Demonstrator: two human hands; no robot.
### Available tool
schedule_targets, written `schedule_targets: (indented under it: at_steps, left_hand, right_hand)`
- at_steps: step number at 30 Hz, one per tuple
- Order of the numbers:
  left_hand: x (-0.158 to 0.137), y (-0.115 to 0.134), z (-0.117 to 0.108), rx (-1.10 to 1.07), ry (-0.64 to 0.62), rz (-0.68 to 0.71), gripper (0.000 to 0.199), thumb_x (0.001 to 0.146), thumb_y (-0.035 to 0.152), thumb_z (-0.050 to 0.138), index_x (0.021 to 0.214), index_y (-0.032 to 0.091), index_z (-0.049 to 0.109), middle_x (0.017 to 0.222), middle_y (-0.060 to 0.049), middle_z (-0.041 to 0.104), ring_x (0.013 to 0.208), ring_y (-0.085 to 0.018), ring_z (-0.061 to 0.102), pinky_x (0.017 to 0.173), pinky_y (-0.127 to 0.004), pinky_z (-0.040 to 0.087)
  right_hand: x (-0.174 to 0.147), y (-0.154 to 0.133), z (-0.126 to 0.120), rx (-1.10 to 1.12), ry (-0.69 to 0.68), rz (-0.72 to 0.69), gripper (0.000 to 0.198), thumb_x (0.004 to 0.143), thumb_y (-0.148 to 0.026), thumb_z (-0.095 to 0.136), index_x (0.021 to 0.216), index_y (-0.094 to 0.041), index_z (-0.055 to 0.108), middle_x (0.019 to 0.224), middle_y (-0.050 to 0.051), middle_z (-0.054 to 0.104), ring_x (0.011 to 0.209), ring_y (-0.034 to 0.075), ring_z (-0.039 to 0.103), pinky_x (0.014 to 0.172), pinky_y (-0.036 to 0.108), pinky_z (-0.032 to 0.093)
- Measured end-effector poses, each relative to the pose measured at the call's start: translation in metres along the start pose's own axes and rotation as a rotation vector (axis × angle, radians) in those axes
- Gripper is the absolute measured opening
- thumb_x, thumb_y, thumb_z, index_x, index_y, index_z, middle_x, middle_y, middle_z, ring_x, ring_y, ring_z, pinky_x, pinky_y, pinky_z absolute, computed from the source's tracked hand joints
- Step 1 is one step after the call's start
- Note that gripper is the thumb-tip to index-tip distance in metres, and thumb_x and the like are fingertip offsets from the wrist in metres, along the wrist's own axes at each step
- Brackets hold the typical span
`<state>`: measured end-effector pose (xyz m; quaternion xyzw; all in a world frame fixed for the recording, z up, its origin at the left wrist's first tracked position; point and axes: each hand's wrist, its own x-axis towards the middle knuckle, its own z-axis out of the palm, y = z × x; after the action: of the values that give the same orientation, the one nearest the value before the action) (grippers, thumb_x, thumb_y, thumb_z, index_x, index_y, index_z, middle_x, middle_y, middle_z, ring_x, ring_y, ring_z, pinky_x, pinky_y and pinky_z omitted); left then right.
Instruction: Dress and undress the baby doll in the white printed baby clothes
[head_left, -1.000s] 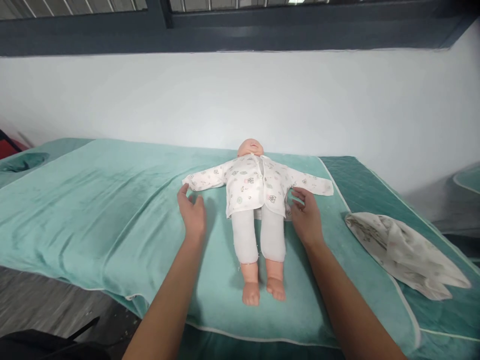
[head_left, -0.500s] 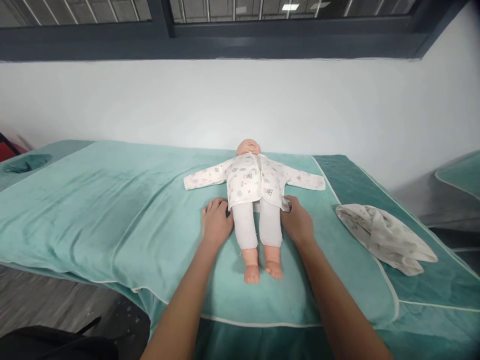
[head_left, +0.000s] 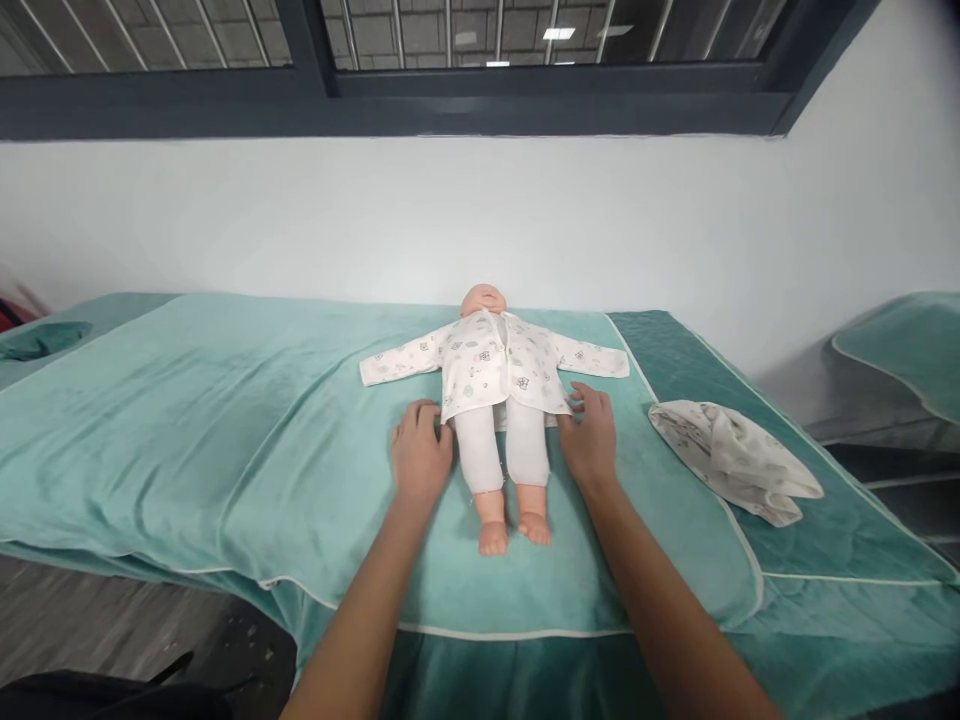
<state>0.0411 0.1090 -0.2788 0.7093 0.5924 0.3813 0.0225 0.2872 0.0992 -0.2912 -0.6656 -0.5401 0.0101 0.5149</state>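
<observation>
A baby doll (head_left: 492, 520) lies on its back on the green bed cover, with its head toward the wall and bare feet toward me. It wears a white patterned jacket (head_left: 480, 365), sleeves stretched out to both sides, and white cloth on its legs. My left hand (head_left: 421, 452) rests on the cover beside the jacket's lower left corner, fingers apart and thumb close to the hem. At the opposite corner is my right hand (head_left: 589, 436), its fingers spread and its thumb by the hem. Neither hand visibly grips the cloth.
A crumpled white patterned cloth (head_left: 731, 455) lies to the right on the darker green part of the bed (head_left: 810, 550). Behind the bed rises a white wall (head_left: 420, 220) below a dark window frame (head_left: 525, 100). A face-hole cushion area (head_left: 45, 340) sits at the far left.
My right hand's fingers have lifted and spread away from the jacket's hem. My left hand has eased slightly outward from its corner. The view has shifted a little; the doll lies as before.
</observation>
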Motion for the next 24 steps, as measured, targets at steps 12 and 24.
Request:
schedule_targets:
  at_steps: [12, 24]
  left_hand:
    - [0.010, -0.002, 0.000, -0.301, 0.135, 0.044, 0.015, 0.095, 0.021, 0.043, 0.099, 0.022, 0.057, 0.107, -0.008, 0.063, 0.105, -0.023, 0.059, 0.093, -0.039, 0.049]
    - [0.011, -0.012, 0.007, -0.257, 0.066, 0.085, 0.035, 0.079, 0.006, 0.048, 0.109, 0.022, 0.055, 0.119, -0.011, 0.057, 0.116, -0.026, 0.054, 0.097, -0.041, 0.048]
  right_hand:
    - [-0.006, -0.011, -0.005, 0.124, -0.155, -0.314, 0.042, 0.100, -0.031, 0.037, 0.139, -0.033, 0.055, 0.149, 0.004, 0.050, 0.139, 0.023, 0.045, 0.114, 0.051, 0.036]
    - [-0.020, 0.015, -0.050, -0.003, -0.132, -0.268, 0.039, 0.092, -0.028, 0.052, 0.131, -0.026, 0.057, 0.145, 0.010, 0.053, 0.136, 0.027, 0.046, 0.114, 0.055, 0.036]
